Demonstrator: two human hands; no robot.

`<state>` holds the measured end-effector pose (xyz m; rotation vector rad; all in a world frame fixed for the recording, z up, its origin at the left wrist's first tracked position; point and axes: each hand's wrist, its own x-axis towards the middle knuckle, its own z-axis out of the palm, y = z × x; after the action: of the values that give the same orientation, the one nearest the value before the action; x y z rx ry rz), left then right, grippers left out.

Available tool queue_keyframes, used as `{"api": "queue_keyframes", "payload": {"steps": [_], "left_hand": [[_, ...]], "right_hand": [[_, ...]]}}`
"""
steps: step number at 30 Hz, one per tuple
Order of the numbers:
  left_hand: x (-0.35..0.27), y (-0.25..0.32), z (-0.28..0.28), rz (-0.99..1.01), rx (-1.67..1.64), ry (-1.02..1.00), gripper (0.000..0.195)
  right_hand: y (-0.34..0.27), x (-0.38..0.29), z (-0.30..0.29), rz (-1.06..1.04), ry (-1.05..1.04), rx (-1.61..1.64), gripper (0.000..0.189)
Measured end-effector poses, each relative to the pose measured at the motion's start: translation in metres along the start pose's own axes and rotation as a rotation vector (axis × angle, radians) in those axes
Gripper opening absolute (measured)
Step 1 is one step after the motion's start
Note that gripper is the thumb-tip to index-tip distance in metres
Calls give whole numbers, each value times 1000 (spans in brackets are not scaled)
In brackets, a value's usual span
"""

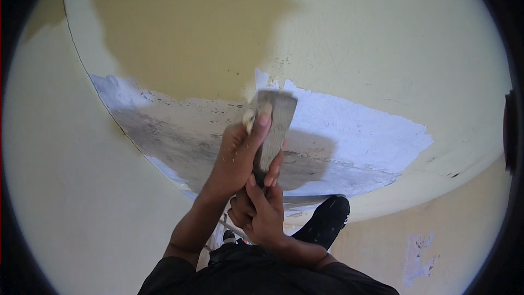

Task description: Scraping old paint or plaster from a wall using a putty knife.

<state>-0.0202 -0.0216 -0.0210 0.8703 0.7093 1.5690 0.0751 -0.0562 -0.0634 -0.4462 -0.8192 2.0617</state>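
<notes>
A wide-bladed metal scraper [276,123] is held up in front of the wall. My right hand [260,211] grips it low down, around the handle. My left hand [241,149] lies along the blade's left side, its thumb on the metal near the top, with small pale flakes on the hand and wrist. Pale bits of peeled paint [248,119] show at the left fingertips. Behind the blade, the cream-painted wall [368,49] has a large stripped patch [352,119], bluish white on the right and grey-brown on the left, with a ragged upper edge.
A thin crack [77,51] runs down the wall's left part. My dark-clad knee [327,217] is close to the patch's lower edge. Below my arms, metal bars [235,229] show in part. A smaller peeled spot [417,258] lies at the lower right.
</notes>
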Motion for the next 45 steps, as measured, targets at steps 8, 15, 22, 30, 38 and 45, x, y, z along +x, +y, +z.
{"api": "queue_keyframes", "payload": {"steps": [8,15,22,30,38,45], "left_hand": [[-41,-92,-65,-48,319,-46,31],[-75,-124,-116,-266,182,-103,27],[-69,-127,-116,-219,294,-50,27],[-72,-133,-122,-215,268,-20,25],[-67,-138,-124,-250,242,-42,23],[-50,-135,-118,-119,190,75,25]], "right_hand": [[11,-36,-100,-26,-30,-552,52],[-90,-20,-71,-96,-125,-442,49],[-112,5,-22,-94,-130,-610,49],[-87,8,-43,-184,-345,-644,47],[-68,0,-33,-229,-182,-507,48],[-82,-1,-32,-104,-170,-511,46]]}}
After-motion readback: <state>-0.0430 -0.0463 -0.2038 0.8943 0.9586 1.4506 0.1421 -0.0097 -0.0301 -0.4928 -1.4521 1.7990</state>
